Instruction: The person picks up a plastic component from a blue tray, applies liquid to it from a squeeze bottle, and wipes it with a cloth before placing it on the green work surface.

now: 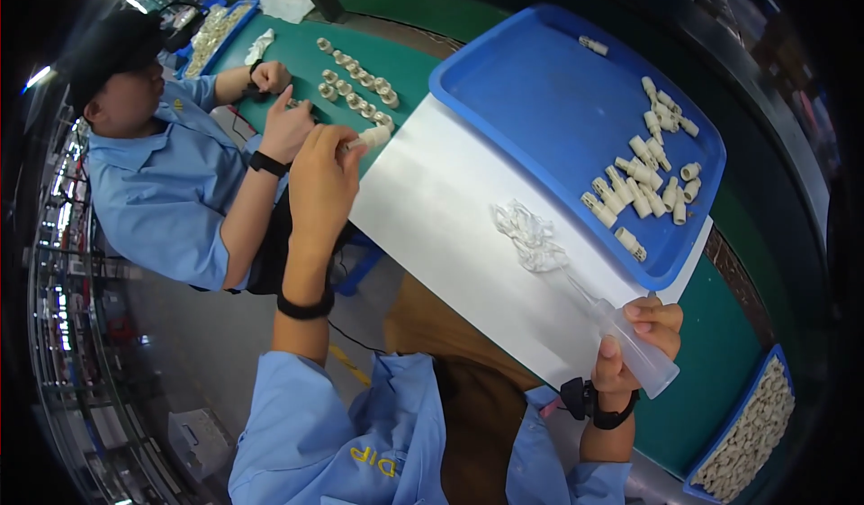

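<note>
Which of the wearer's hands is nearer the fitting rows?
Left: the left hand is beside the fitting rows; the right hand, holding a bottle, is far to their right.

Wide fisheye view from the head, facing down, near the green worktable (711,343)

at least three blue plastic trays (540,100), one translucent plastic squeeze bottle (650,363), over a dozen cream cylindrical fittings (631,244) were visible.

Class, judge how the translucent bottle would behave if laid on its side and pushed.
The translucent bottle would probably roll, since its body looks rounded. Its see-through wall suggests light, squeezable plastic. Its long, slender nozzle may bend if knocked.
</note>
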`<state>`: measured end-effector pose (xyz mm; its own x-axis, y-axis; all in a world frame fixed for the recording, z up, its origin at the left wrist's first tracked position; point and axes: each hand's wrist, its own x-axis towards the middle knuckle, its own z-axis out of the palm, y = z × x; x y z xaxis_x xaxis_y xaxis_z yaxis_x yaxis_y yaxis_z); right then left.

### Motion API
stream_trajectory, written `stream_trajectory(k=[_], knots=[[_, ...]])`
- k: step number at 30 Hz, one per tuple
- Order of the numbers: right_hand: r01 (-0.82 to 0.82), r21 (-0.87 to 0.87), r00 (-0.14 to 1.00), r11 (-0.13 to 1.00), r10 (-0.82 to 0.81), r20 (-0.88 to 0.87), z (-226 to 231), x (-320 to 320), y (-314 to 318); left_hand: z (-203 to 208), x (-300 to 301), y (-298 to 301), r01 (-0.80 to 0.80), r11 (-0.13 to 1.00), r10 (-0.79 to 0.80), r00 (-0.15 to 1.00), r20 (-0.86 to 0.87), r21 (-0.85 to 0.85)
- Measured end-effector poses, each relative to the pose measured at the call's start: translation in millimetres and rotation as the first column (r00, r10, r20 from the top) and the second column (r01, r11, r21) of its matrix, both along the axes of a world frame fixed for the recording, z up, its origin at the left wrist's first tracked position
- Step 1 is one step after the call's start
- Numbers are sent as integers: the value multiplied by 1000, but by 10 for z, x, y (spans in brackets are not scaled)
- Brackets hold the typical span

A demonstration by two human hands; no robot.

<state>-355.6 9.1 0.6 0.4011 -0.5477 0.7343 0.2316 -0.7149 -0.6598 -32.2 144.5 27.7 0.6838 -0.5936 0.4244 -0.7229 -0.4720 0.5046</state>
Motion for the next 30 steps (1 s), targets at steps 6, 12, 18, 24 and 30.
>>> stream_trajectory(k=[6, 12, 18, 24, 30], knots=[[14, -3, 1000, 1000, -14, -18, 4, 44, -6, -307, 607, -12, 25, 935, -129, 953, 273, 354], [34, 4, 999, 999, -34, 0, -2, 47, -36, -324, 591, -117, 75, 949, -162, 949, 269, 307], [105, -44, 994, 994, -106, -24, 62, 52, -87, 66, 268, -325, 162, 956, -221, 946, 238, 243], [173, 22, 984, 985, -172, -44, 11, -37, -170, 762, -177, -1192, 572, 766, -538, 820, -195, 293], [240, 53, 970, 969, -237, -62, -24, -65, -285, 842, 11, -2770, 397, 802, -525, 824, 212, 447]])
